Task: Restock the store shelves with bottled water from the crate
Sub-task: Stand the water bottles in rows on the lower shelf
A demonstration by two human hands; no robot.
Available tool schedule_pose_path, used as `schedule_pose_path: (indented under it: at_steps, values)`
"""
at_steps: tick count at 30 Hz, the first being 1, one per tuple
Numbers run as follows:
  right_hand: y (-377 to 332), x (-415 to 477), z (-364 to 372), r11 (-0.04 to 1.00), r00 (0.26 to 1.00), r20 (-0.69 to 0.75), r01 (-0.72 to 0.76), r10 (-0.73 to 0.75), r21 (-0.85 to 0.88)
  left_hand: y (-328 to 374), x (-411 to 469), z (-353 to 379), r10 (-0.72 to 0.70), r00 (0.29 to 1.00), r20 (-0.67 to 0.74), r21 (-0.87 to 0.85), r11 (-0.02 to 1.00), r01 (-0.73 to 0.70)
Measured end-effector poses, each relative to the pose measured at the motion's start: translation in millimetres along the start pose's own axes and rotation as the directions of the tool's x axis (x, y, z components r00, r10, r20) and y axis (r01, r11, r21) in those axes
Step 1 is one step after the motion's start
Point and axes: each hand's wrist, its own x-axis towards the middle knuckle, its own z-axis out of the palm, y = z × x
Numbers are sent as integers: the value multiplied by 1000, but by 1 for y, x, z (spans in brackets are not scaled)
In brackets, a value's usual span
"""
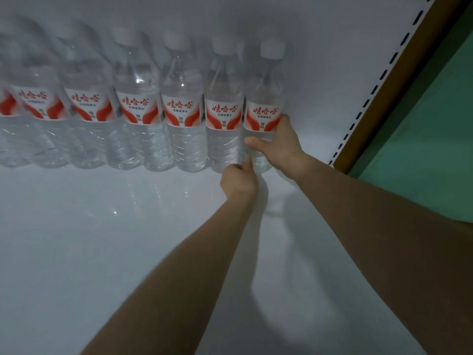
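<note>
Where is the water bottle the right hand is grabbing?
In the head view, the water bottle stands at the right end of the row on the white shelf, gripped by the right hand.

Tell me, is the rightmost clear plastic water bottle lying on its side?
No, the rightmost bottle stands upright on the white shelf, gripped by the right hand.

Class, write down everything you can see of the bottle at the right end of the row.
The rightmost bottle is clear ribbed plastic, filled with water, with a white cap and a white label bearing red characters and swirls. It stands upright at the back of the white shelf, beside its neighbour. The right hand grips its lower body; the left hand touches its base.
</note>
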Motion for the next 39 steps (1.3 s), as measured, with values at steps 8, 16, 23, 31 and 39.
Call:
schedule_pose_path:
  at_steps: [8, 16, 23, 31, 39]
  values:
    - [-2, -48, -14, 985, 989, 30, -145, 143, 94, -4, -66, -9, 170, 976, 134, 156, 969, -190]
    - [-7, -134, -112, 1000, 998, -65, 18, -20, -25, 18, -144, 25, 224, 942, 252, 91, 963, -254]
    - [2, -234, -237, 1000, 967, -254, -4, 4, 1, 47, -258, 66, 478, 742, 469, 5, 839, -543]
    - [60, -350, -325, 920, 935, -200, -332, 293, -208, 29, -364, 101, 318, 324, 891, 68, 612, -788]
    - [152, -426, -328, 406, 792, -201, -491, 577, -771, -14, -407, 129, -17, 305, 952, 245, 641, -727]
